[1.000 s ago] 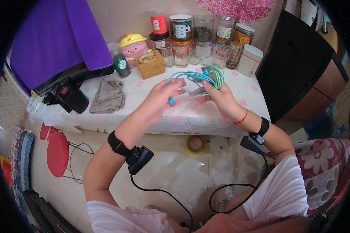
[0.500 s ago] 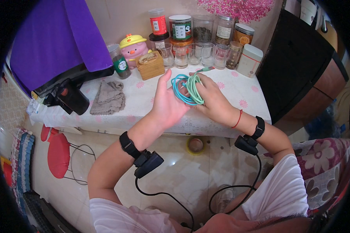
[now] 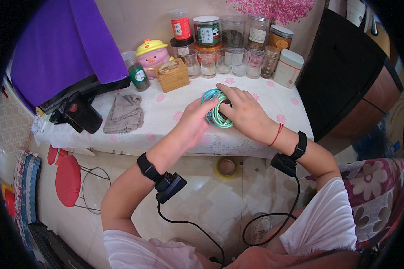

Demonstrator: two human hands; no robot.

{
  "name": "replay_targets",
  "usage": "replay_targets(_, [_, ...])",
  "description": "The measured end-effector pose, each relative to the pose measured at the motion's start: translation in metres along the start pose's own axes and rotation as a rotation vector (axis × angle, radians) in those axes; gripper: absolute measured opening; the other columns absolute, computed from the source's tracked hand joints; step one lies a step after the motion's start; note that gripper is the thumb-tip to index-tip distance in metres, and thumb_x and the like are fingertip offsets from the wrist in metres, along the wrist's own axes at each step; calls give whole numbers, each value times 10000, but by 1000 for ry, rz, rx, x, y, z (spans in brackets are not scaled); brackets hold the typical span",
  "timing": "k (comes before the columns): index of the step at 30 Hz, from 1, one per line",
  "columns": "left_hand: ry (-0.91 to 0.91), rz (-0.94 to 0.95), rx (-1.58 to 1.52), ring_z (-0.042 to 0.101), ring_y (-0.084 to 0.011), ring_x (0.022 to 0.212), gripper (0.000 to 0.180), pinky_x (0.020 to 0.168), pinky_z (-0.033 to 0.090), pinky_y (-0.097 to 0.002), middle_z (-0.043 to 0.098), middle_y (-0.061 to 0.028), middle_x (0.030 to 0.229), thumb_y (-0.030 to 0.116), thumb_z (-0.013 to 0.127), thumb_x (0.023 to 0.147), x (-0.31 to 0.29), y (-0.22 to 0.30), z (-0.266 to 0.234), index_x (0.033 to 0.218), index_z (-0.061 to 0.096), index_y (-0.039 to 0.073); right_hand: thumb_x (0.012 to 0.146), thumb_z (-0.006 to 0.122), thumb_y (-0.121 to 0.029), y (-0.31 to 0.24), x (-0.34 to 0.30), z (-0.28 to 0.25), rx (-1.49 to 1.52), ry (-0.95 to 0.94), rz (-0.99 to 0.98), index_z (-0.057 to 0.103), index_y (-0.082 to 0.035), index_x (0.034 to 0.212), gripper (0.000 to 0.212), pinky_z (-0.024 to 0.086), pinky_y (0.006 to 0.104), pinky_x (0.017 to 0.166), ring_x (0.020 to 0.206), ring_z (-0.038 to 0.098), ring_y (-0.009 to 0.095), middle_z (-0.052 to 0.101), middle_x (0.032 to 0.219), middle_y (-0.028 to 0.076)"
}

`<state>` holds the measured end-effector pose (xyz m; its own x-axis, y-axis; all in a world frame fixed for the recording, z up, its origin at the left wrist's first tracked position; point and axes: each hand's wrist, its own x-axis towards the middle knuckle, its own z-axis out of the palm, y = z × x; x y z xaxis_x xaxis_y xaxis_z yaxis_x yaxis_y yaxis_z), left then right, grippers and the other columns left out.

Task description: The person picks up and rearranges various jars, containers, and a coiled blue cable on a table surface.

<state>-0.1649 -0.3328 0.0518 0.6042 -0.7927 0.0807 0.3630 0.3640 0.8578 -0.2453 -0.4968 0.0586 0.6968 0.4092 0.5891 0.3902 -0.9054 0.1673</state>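
A coiled cable [image 3: 219, 118], blue and pale green, is held between my two hands above the front part of the table. My left hand [image 3: 195, 117] grips the left side of the coil, its thumb lying across the loops. On the right side, my right hand [image 3: 248, 113] has its fingers curled over and into the coil. Where the cable's ends lie cannot be seen, as the fingers and loops cover them.
Behind my hands stand a wooden box [image 3: 173, 77], a pink pig figure [image 3: 151, 58], a row of clear glasses [image 3: 208, 67] and several jars. A grey cloth [image 3: 125, 113] and a black cup [image 3: 84, 115] lie to the left. A red stool [image 3: 68, 181] is below.
My left thumb has closed down onto the coil, where it pointed up before. The loops are pressed together, and the cable end that stuck out above is out of sight.
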Motion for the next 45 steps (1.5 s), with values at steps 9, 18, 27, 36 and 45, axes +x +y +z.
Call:
replay_targets(9, [108, 5, 488, 601, -129, 967, 375, 819, 510, -290, 614, -74, 1074, 185, 635, 899, 2, 7, -4, 1198, 524, -14, 698, 628, -86, 10, -2, 3, -34, -11, -54, 590, -28, 959, 271, 466, 401, 857, 1042, 543, 319, 453, 1332, 205])
replay_targets(18, [149, 194, 1103, 602, -137, 877, 378, 749, 492, -283, 632, -68, 975, 142, 656, 804, 27, 2, -46, 1144, 571, -1, 712, 654, -99, 16, 13, 6, -4, -124, -93, 640, -47, 962, 255, 466, 389, 865, 1055, 556, 300, 490, 1322, 167])
replay_targets(27, [320, 296, 1386, 636, -235, 916, 431, 811, 497, -336, 659, -162, 1020, 211, 712, 745, 25, 32, -71, 1098, 609, -12, 749, 632, -73, 19, 47, 32, 105, -247, -125, 588, -115, 1093, 350, 489, 423, 800, 968, 596, 328, 563, 1161, 166])
replay_targets(36, [545, 322, 1505, 675, -278, 879, 423, 795, 520, -354, 690, -177, 923, 272, 749, 660, 23, 96, -150, 990, 687, 15, 796, 572, -125, -8, 147, 71, 105, -366, -32, 601, -94, 1028, 235, 514, 458, 709, 841, 660, 323, 647, 839, 202])
replay_targets(45, [692, 167, 1521, 653, -326, 885, 267, 801, 508, -397, 680, -172, 900, 299, 666, 772, 18, 99, -210, 905, 709, 72, 767, 582, -204, -28, 173, 129, 172, -468, 85, 619, -39, 1027, 311, 512, 461, 753, 855, 649, 369, 663, 873, 207])
